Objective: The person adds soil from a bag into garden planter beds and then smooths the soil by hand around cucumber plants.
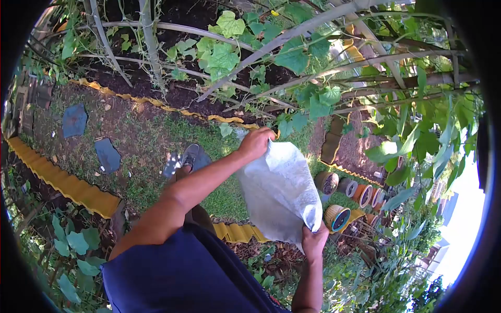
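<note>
A crumpled whitish sheet (279, 182), which looks like a woven sack or cloth, hangs stretched between my two hands. My left hand (257, 144) pinches its upper corner, fingers closed. Lower down on the right, my right hand (314, 241) grips the opposite edge, with the thumb over a folded bit of the material. Sunlight falls brightly on the sheet's right side, and its left part is in shade. Below my left forearm, a grey shoe (191, 152) on my foot rests on the grass.
Leafy vines climb over wooden poles (271, 49) close above my left hand. Yellow corrugated edging (65, 180) borders the beds. Several round pots (336, 216) stand right of the sheet. Dark flat slabs (107, 155) lie on the grassy path at left.
</note>
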Available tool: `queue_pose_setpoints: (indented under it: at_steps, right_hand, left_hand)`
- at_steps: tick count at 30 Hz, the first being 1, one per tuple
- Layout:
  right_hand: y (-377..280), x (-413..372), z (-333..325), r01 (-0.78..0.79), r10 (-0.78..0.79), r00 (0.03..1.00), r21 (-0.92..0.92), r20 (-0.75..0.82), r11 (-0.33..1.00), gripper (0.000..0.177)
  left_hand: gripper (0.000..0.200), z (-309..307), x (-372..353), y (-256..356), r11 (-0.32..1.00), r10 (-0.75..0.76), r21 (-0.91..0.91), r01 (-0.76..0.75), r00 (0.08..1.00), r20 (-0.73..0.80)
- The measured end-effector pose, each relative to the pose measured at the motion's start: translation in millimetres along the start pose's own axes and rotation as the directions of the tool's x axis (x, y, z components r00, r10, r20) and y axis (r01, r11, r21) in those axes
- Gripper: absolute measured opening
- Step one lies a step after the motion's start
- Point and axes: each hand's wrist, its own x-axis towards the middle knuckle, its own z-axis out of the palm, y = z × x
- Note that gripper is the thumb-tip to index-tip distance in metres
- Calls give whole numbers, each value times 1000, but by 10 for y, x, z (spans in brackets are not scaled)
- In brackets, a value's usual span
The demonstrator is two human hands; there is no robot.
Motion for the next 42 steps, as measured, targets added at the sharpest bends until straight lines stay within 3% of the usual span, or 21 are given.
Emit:
queue_pose_setpoints:
  at_steps: [3, 5, 6, 9, 10, 13, 14, 15, 18, 21, 23, 25, 26, 27, 30, 33, 36, 39, 41, 42]
  right_hand:
    - [-261, 328, 40, 23, 6, 979, 135, -205, 991, 16]
    - [-56, 550, 63, 52, -57, 989, -40, -135, 998, 15]
    - [-85, 660, 51, -26, 25, 996, -12, -87, 1000, 11]
    - [-305, 886, 252, 157, -143, 950, 29, -278, 987, 10]
    - [-302, 921, 207, 54, -46, 976, 30, -211, 998, 14]
    - [-418, 1047, 100, 35, -33, 997, 17, -69, 999, 16]
    - [-563, 1108, 132, 50, -33, 978, 77, -206, 996, 12]
    - [-466, 1163, 77, 58, -35, 975, 99, -219, 993, 10]
    - [-425, 1234, -41, 27, -23, 995, 41, -98, 999, 11]
    - [-503, 1380, -57, 47, -38, 993, 79, -114, 996, 15]
    - [-577, 1453, -48, 86, -74, 988, 86, -134, 993, 16]
    - [-601, 1526, -69, 75, -69, 995, 84, -78, 994, 19]
    - [-620, 1562, -42, 82, -75, 995, 104, -69, 991, 19]
    - [-635, 1604, -3, 92, -84, 994, 127, -63, 988, 19]
    - [-667, 1637, 58, 63, -49, 995, 155, -92, 986, 24]
    - [-634, 1542, 40, 33, -16, 994, 157, -111, 987, 23]
    - [-375, 1256, 61, -24, 31, 998, 120, -52, 992, 19]
    - [-287, 934, 280, -56, 56, 998, 136, 5, 989, 12]
    - [-117, 741, 355, -79, 70, 995, 144, 67, 987, 12]
    - [-113, 668, 446, -118, 116, 993, 218, 23, 969, 12]
  left_hand:
    - [23, 95, 296, -266, 999, 30, 37, -32, 999, 36]
    - [25, 134, 441, -344, 999, 14, 44, -16, 998, 59]
    - [25, 162, 517, -383, 998, 15, 55, -19, 997, 73]
    - [26, 178, 755, -493, 998, 22, 59, -25, 998, 55]
    - [26, 186, 809, -520, 999, 17, 43, -20, 997, 71]
    - [26, 249, 882, -562, 999, 8, 48, -12, 996, 90]
    - [26, 266, 879, -567, 998, -4, 63, -2, 995, 99]
    - [27, 265, 893, -584, 997, -12, 82, 3, 994, 107]
    - [39, 200, 885, -488, 1000, 10, 19, -11, 999, 38]
    - [61, 9, 577, -378, 959, -282, -13, 283, 953, -113]
    - [71, 133, 88, -749, 914, -405, -194, 357, 835, -372]
    - [75, 759, -674, -1658, 628, -762, -237, 742, 521, -385]
    - [81, 869, -913, -1717, 274, -960, -496, 824, 266, -88]
    - [89, 938, -1032, -1745, -151, -962, -605, 782, 24, 271]
    - [103, 1113, -910, -1307, -317, -826, -622, 717, 114, 553]
    - [101, 1445, -715, -1549, -369, -832, -684, 630, 104, 545]
    - [98, 1518, -520, -1723, -173, -894, -769, 616, 230, 385]
    - [94, 1350, -380, -1917, -144, -808, -850, 506, 437, 397]
    - [85, 1385, -356, -2078, -128, -847, -841, 526, 382, 369]
    - [83, 1446, -335, -2163, -149, -869, -841, 521, 337, 363]
